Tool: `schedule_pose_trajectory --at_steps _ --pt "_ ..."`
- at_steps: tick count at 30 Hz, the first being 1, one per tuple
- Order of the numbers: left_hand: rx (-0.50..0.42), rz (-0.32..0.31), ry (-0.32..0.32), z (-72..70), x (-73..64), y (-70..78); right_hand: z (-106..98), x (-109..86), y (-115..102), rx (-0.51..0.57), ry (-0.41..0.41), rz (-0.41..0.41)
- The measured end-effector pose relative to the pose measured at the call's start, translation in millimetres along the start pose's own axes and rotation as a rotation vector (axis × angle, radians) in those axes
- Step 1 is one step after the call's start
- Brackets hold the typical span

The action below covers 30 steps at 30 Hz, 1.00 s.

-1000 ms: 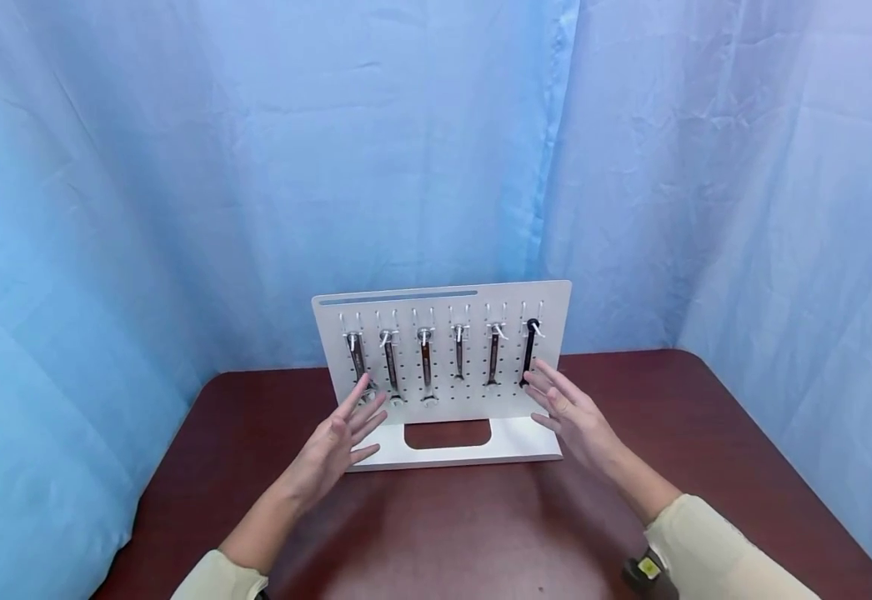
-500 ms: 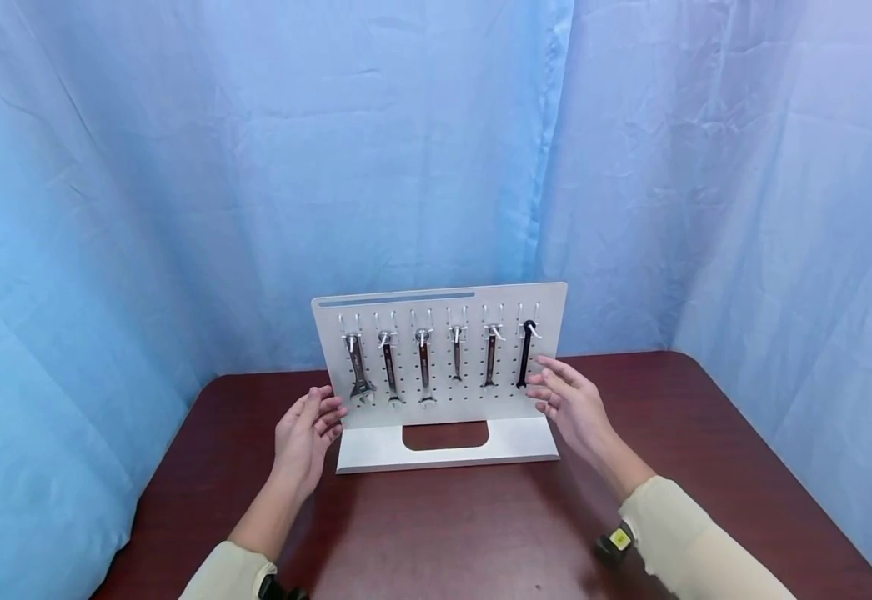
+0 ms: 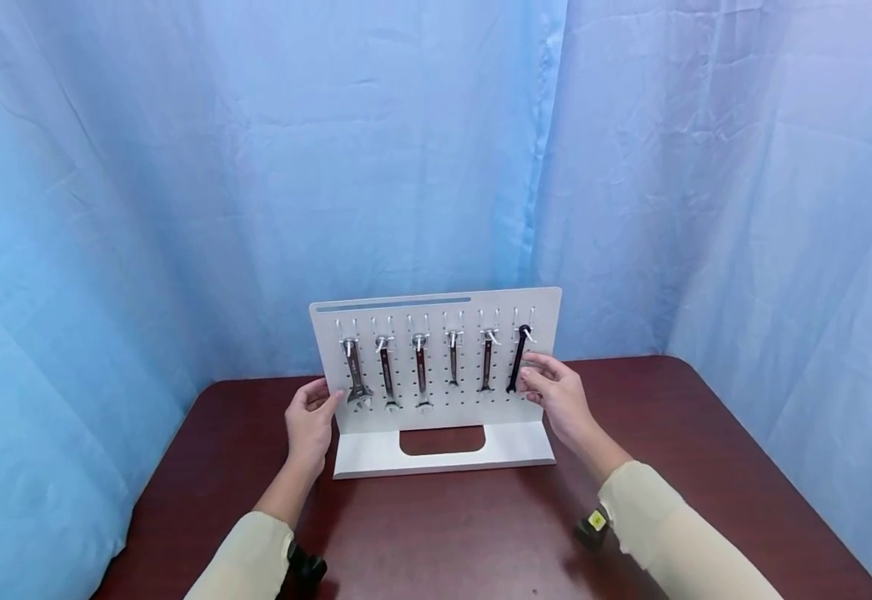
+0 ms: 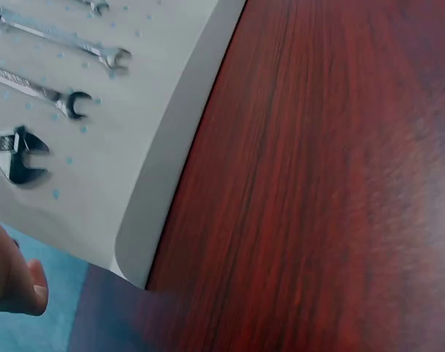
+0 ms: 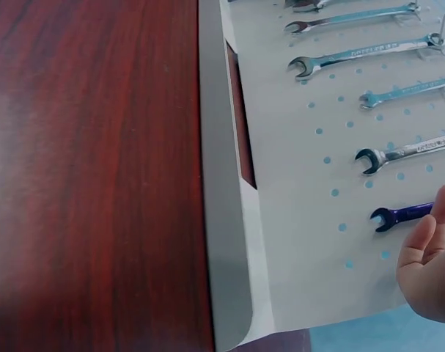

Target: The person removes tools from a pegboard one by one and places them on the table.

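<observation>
A white pegboard stand (image 3: 443, 462) stands upright on the table, with several wrenches on its hooks. My left hand (image 3: 311, 427) grips the board's left edge, thumb in front and fingers partly hidden behind, close to a silver adjustable wrench (image 3: 358, 383). At the right end hangs a black combination wrench (image 3: 518, 358), its lower end tilted left. My right hand (image 3: 559, 396) pinches it along the shank between thumb and fingers. In the right wrist view the dark open end of that wrench (image 5: 387, 218) sticks out past my thumb (image 5: 416, 238).
Between the end wrenches hang silver combination wrenches, one with its shank at the middle (image 3: 420, 371). The dark red-brown table (image 3: 436, 533) runs in front and to both sides. Blue curtains (image 3: 406, 167) close off the back and sides.
My left hand drew back from before the adjustable wrench and took hold of the board's left edge. My right hand closed in on the black wrench, whose lower end swung left.
</observation>
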<state>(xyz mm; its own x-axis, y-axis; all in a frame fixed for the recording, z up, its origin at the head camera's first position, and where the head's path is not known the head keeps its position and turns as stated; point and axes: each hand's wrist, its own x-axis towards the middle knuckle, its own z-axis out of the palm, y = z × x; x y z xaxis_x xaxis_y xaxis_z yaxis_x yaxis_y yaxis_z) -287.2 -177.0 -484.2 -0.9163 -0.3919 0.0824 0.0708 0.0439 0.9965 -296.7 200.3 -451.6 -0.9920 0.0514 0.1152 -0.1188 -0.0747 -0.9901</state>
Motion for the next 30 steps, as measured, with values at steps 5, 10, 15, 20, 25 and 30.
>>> schedule_pose_trajectory --at_steps 5,10,15,20,25,30 --pt "0.007 -0.073 -0.082 0.5 8.4 -11.9 6 3.3 -2 0.009 0.008 0.001" --pt "-0.012 -0.105 -0.153 0.1 12.2 -24.0 9 5.0 -5 -0.003 0.001 0.001" --pt "-0.011 -0.123 -0.178 -0.7 14.4 -32.9 9 5.2 -7 -0.02 0.009 -0.006" --pt "-0.012 -0.126 -0.183 -4.5 15.3 -39.1 7 3.9 -10 -0.058 0.034 -0.007" --pt "0.045 -0.107 -0.198 -5.6 13.9 -42.0 4 4.0 -11 -0.066 0.012 0.0" --pt "0.072 -0.091 -0.207 -6.1 12.7 -45.0 2 2.5 -14 -0.042 -0.047 -0.002"
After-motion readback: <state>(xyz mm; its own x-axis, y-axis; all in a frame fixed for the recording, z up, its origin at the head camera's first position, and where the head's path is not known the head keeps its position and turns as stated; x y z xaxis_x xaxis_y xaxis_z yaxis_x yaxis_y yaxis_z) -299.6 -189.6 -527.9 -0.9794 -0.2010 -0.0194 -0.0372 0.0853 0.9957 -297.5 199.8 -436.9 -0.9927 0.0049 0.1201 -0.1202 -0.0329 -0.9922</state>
